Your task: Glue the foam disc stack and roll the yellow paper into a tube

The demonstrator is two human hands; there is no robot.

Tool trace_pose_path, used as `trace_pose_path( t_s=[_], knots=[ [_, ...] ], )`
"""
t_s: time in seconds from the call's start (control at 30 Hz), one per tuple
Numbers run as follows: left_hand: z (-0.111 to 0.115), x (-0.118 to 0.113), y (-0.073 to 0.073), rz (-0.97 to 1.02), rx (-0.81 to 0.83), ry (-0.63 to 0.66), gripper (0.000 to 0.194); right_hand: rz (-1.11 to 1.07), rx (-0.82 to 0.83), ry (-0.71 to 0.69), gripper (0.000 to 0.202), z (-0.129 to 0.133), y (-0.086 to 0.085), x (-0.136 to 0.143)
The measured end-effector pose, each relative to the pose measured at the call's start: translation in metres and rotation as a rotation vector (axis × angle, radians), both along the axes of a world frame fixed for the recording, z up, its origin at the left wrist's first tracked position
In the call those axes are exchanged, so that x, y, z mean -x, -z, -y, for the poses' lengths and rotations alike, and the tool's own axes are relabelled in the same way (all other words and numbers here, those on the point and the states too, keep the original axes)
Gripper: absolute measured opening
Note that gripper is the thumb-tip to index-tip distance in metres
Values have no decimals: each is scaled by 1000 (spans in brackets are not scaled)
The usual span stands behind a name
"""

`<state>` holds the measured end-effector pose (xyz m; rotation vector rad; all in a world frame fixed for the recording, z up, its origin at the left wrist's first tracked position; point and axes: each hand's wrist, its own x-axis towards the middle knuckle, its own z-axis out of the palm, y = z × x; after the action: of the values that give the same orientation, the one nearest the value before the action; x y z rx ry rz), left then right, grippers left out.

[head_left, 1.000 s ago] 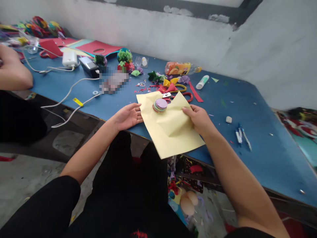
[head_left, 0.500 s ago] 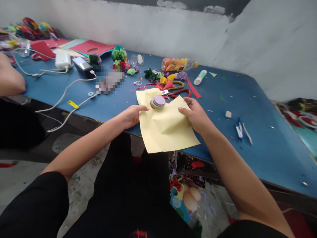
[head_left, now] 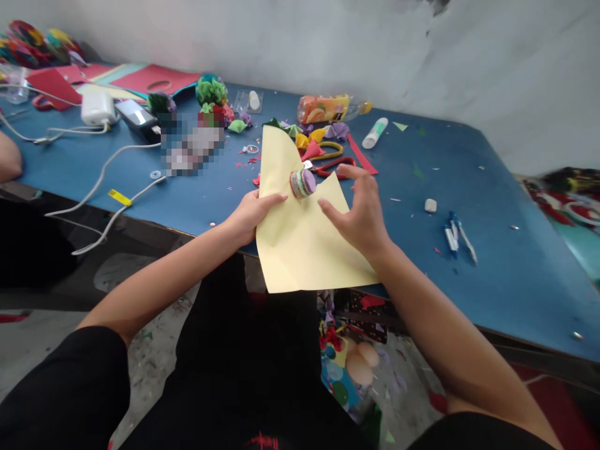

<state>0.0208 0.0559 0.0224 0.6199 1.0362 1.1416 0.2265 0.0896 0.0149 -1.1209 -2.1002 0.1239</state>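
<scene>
My left hand (head_left: 253, 215) grips the left edge of a pale yellow sheet of paper (head_left: 304, 253), its thumb on top. The sheet is creased and has a cut-out in its far edge. On it sits a stack of small round paper discs (head_left: 302, 184), tilted to the right, with a purple disc facing outward. Just right of the stack is my right hand (head_left: 360, 215), open, thumb and fingers apart around nothing. Scissors (head_left: 322, 170) with red and yellow handles lie behind the sheet, their blades largely hidden.
A drink bottle (head_left: 323, 109), a glue tube (head_left: 375, 133) and folded paper pieces lie toward the wall. An eraser (head_left: 430, 205) and a compass (head_left: 452, 236) rest on the right. White cables and a power bank (head_left: 98, 107) are at left, near another person's arm (head_left: 8, 156).
My right hand has let go of the sheet and opened over its right side. The sheet's far left corner has risen, and the disc stack now tilts to the right.
</scene>
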Motion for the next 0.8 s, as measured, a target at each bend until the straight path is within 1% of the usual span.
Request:
trace_pose_path(
  t_s=[0.1, 0.23, 0.3, 0.4, 0.6, 0.7, 0.8],
  knots=[
    [4, -3, 1, 2, -41, 15, 33, 36, 5, -69, 60, 9, 0, 13],
    [5, -6, 2, 23, -55, 8, 26, -51, 100, -48, 66, 9, 7, 20],
    [5, -6, 2, 24, -59, -7, 22, -85, 150, -41, 67, 6, 10, 21],
    [5, -7, 1, 18, -66, -18, 20, -106, 200, -44, 66, 1, 12, 21],
    [8, -9, -2, -21, -117, 7, 16, -136, 226, -51, 66, 0, 11, 21],
    [10, -10, -3, -48, -149, 17, 17, -155, 235, -57, 67, 1, 11, 20],
    [10, -9, -3, -84, -179, 33, 22, -174, 232, -69, 67, 0, 12, 19]
  ],
)
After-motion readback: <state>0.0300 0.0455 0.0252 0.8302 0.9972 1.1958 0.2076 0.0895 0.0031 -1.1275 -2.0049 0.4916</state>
